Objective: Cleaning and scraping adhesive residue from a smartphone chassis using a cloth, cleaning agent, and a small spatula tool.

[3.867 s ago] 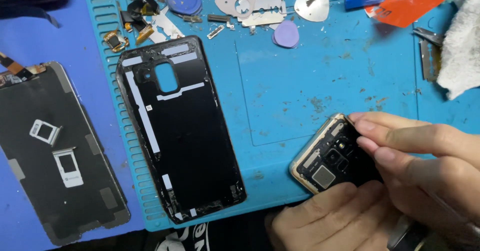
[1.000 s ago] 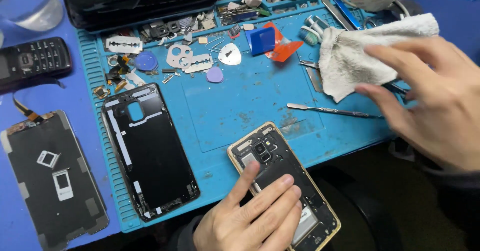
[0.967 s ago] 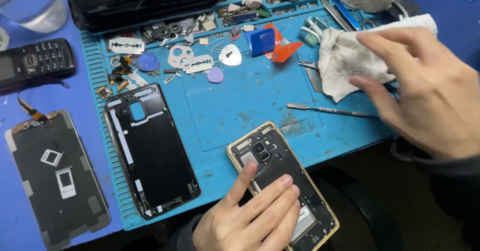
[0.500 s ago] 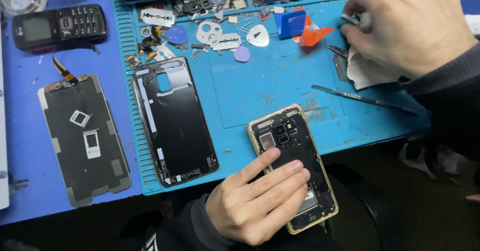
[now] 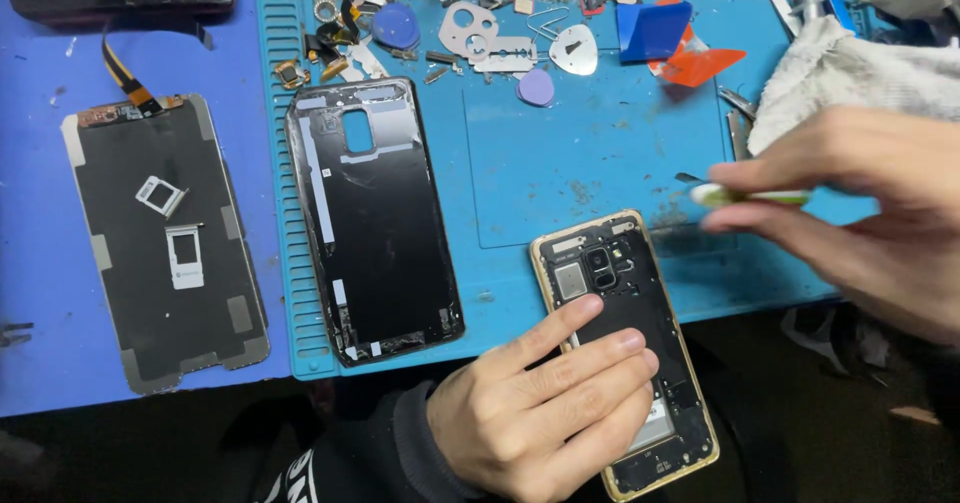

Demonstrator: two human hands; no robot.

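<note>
On the blue mat's (image 5: 600, 153) near edge, the left hand (image 5: 540, 413) lies flat, pinning the opened phone (image 5: 625, 348). The right hand (image 5: 860, 213) pinches a small green-tipped tool (image 5: 745, 197); repair seems underway, needing careful aim at the phone's upper end.

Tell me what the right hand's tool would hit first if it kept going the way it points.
The right hand holds a thin green tool pointing left across the blue mat. Straight on, it would probably meet the black back cover first, though its height above the mat is unclear.
</note>
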